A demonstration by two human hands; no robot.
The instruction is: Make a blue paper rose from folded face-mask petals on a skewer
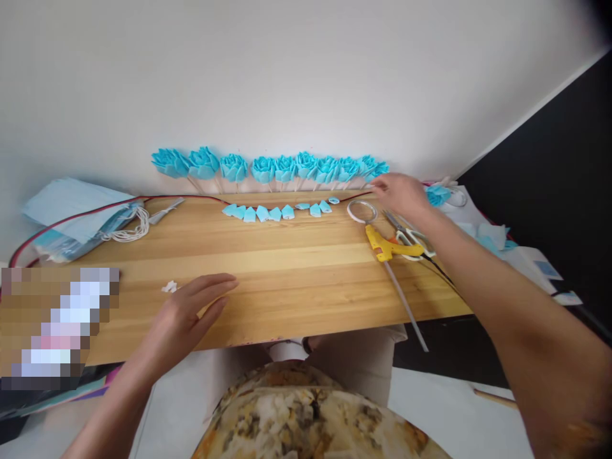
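Note:
My left hand [189, 310] lies flat on the wooden table [296, 268], fingers stretched out, holding nothing, beside a small white scrap [169, 287]. My right hand [400, 193] reaches to the far right end of a row of blue paper roses [268, 167] leaning against the wall; its fingertips are closed at the last rose [377, 169], and I cannot make out the grip. A line of small blue folded petals [275, 211] lies in front of the roses.
A tape ring [361, 211], a yellow glue gun [389, 245] with a glue stick, and scissors [406, 233] lie at the right. Blue paper sheets [71, 213], white cord [129, 229] and a red cable [71, 220] sit at the left. More blue pieces [488, 239] lie further right.

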